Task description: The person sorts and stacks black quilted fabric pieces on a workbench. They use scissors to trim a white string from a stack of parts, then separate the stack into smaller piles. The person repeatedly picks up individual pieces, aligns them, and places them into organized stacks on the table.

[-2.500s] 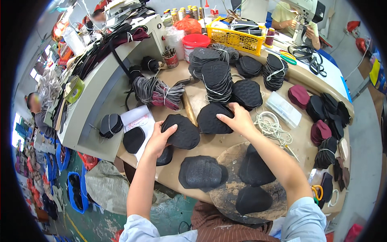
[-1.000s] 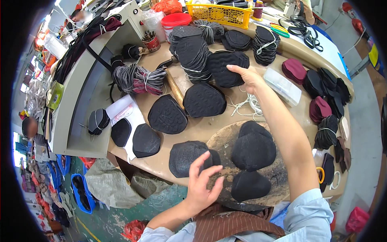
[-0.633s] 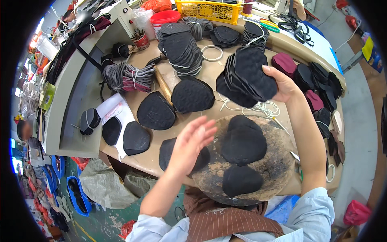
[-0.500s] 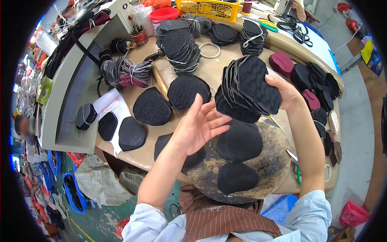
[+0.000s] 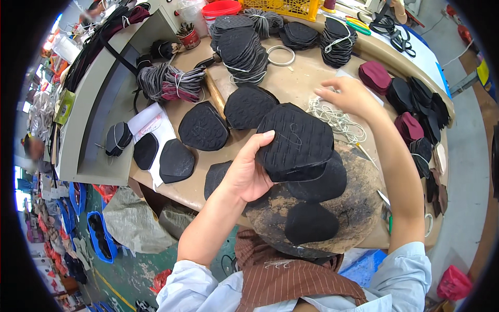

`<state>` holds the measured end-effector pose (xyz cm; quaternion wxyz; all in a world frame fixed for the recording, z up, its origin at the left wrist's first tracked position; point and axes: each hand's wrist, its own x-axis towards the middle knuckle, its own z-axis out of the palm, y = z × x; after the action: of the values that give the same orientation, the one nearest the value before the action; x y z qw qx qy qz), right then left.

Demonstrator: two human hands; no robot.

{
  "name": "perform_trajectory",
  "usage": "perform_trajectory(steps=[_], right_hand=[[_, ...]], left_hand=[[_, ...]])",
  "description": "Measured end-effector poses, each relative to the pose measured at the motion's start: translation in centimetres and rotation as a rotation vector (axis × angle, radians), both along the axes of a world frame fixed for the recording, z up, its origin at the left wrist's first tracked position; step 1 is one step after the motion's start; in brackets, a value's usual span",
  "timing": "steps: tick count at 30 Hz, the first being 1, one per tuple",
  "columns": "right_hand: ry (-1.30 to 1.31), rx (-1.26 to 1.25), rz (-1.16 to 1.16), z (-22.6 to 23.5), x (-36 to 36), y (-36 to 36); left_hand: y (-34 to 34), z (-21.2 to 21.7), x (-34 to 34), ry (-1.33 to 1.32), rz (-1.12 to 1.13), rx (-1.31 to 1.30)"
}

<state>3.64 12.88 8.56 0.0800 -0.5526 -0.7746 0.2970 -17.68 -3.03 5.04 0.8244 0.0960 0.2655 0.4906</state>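
My left hand (image 5: 253, 167) is closed round the lower left edge of a thick stack of black, rounded fabric pieces (image 5: 297, 140). Its top piece has a quilted look and a pale chalk-like mark. Beyond the stack, my right hand (image 5: 347, 96) hovers over a loose heap of pale cord (image 5: 340, 122), fingers apart and nothing visible in them. Below the held stack, more black pieces (image 5: 312, 222) lie on a worn round wooden block (image 5: 358, 208). Two further black stacks, a left one (image 5: 204, 126) and a right one (image 5: 251, 106), rest on the tan table.
Tied black stacks (image 5: 240, 49) and a bundle of grey strips (image 5: 171, 83) stand farther back, near a red bucket (image 5: 221, 8) and a yellow crate (image 5: 283, 6). Maroon pieces (image 5: 375, 76) lie at the right. A pointed tool (image 5: 383, 197) sits beside the block.
The stack has passed from my right hand to my left and turned flat side up. My right hand has moved up and left over the cord, which the stack hid before.
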Motion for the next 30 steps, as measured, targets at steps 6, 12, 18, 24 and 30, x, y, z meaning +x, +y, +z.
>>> perform_trajectory(steps=[6,12,18,24,30], right_hand=[[0.466,-0.083,0.208,1.3,3.2,-6.8],[0.705,-0.091,0.106,1.0,5.9,-15.3],[0.922,-0.248,-0.227,-0.1,10.7,-18.0],[0.93,-0.113,-0.285,-1.8,14.1,-18.7],[0.788,-0.026,-0.468,-8.9,18.3,-17.5]], left_hand=[[-0.7,0.9,1.0,0.021,-0.059,0.002],[-1.5,1.1,5.6,0.129,-0.187,0.025],[-1.9,0.0,11.3,0.068,-0.256,0.034],[-3.6,-1.2,16.4,0.006,-0.148,0.094],[-2.1,-0.9,11.8,1.538,-0.15,0.977]])
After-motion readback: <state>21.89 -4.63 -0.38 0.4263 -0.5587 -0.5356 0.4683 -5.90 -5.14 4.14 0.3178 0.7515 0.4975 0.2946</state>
